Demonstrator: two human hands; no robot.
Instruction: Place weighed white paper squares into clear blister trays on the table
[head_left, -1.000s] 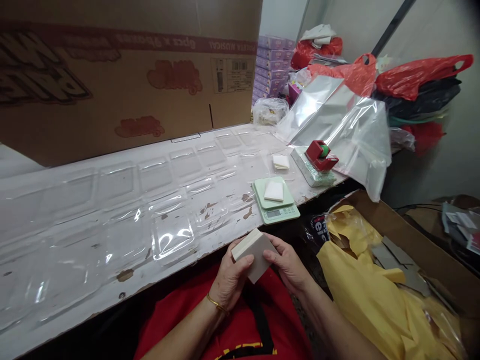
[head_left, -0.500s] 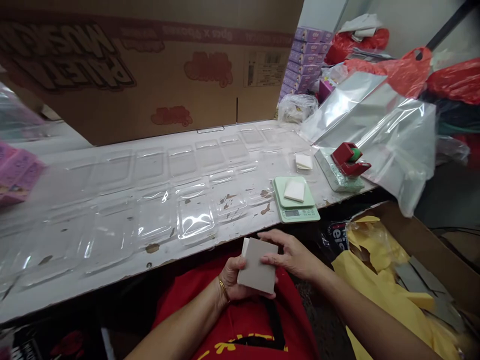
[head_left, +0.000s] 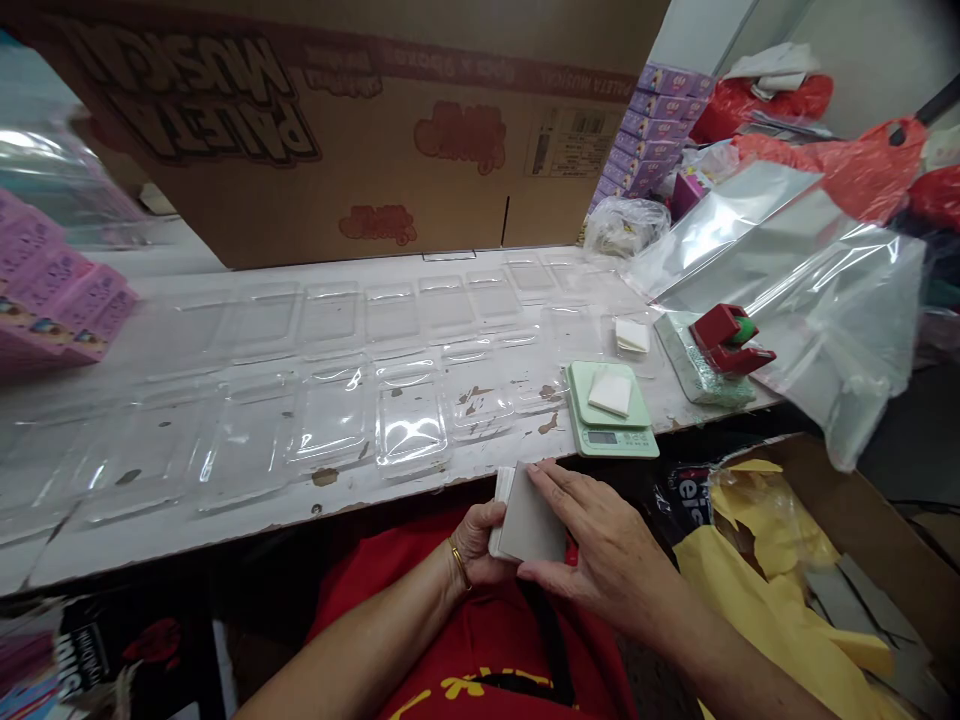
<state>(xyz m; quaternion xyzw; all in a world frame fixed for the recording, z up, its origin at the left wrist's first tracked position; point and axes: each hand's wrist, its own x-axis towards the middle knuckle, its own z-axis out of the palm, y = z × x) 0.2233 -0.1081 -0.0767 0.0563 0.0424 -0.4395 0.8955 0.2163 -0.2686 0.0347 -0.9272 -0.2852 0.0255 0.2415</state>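
My left hand [head_left: 484, 545] is wrapped round a small stack of square cards [head_left: 503, 486] in front of the table edge, its thumb along the left side. The top grey card [head_left: 534, 520] is turned at an angle to the white-edged ones under it. My right hand [head_left: 581, 530] grips that top card, fingers on its upper right edge and thumb at its lower edge. On the table beyond lies a pale green kitchen scale [head_left: 637, 410] bearing white square cards [head_left: 610, 391]. More white cards [head_left: 631, 336] rest just behind it.
Clear plastic trays [head_left: 411, 420] lie in two rows along the white table [head_left: 420, 488]. A large cardboard box [head_left: 360, 140] stands behind them. To the right are a red tape dispenser [head_left: 727, 340], plastic sheeting [head_left: 810, 270] and a carton with yellow sheets [head_left: 750, 580]. Pink boxes [head_left: 60, 290] stand left.
My right hand has closed further over the stack, and the top grey card has turned, baring the cards beneath at the left. The view has swung slightly left.
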